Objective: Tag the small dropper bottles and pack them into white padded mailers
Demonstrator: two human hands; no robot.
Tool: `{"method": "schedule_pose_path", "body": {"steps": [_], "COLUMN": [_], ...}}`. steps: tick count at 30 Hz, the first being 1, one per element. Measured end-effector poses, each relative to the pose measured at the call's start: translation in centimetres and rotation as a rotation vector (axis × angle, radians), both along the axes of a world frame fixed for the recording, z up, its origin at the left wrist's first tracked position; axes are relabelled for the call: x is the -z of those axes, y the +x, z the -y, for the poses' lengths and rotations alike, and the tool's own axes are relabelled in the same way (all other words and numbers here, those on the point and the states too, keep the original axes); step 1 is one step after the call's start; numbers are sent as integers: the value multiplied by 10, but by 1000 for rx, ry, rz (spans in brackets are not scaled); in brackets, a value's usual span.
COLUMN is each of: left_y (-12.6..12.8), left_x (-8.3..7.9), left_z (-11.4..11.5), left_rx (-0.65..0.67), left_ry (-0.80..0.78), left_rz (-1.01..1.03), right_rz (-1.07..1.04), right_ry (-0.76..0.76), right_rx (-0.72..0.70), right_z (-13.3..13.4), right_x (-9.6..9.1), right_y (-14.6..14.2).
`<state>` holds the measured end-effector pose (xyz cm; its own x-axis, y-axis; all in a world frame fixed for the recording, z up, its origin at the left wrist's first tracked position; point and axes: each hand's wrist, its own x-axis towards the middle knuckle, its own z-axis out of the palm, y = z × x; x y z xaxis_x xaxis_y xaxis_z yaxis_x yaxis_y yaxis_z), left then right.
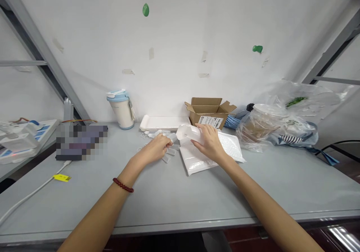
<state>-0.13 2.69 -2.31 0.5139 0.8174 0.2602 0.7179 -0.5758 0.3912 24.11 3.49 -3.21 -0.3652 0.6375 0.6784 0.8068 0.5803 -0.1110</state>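
Mid-frame, the right hand (208, 141) grasps a translucent, rectangular plastic piece (193, 133) over a white padded mailer (198, 159); the left hand (157, 147) touches small translucent tabs (172, 152), grip unclear.

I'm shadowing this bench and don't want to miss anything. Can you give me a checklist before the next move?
1. Left hand at the small translucent pieces: ok.
2. All those pieces countable: not ok, they overlap and the hand covers some.
3. Right hand over the white bubble mailer: ok.
4. Mailer's contents: cannot tell.
5. Cardboard box open: ok, flaps up.
6. Cup apart from both hands: ok.
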Motion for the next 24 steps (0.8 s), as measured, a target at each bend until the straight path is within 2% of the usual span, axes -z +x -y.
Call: {"method": "schedule_pose_path", "body": {"steps": [5, 7, 9, 12, 18, 22, 24], "left_y": [4, 6, 8, 14, 27, 31, 31], "left_x": [-14, -22, -27, -28, -17, -10, -7], "left_z": [2, 4, 7, 8, 8, 8, 7], "left_rx": [-68, -170, -295, -397, -302, -279, -285], "left_ry": [63, 82, 66, -58, -315, -507, -548], "left_rz": [242, 477, 797, 1157, 1328, 1341, 1319], "right_rz": [0, 3, -1, -3, -36, -62, -66], "right_ry": [2, 4, 5, 7, -3, -20, -27], "right_rx": [5, 1, -2, -7, -31, -31, -29], "right_z": [0, 0, 0, 1, 5, 6, 6], "right_x": [0, 0, 0, 0, -1, -2, -3], "right_y": [0, 0, -1, -2, -6, -6, -6]}}
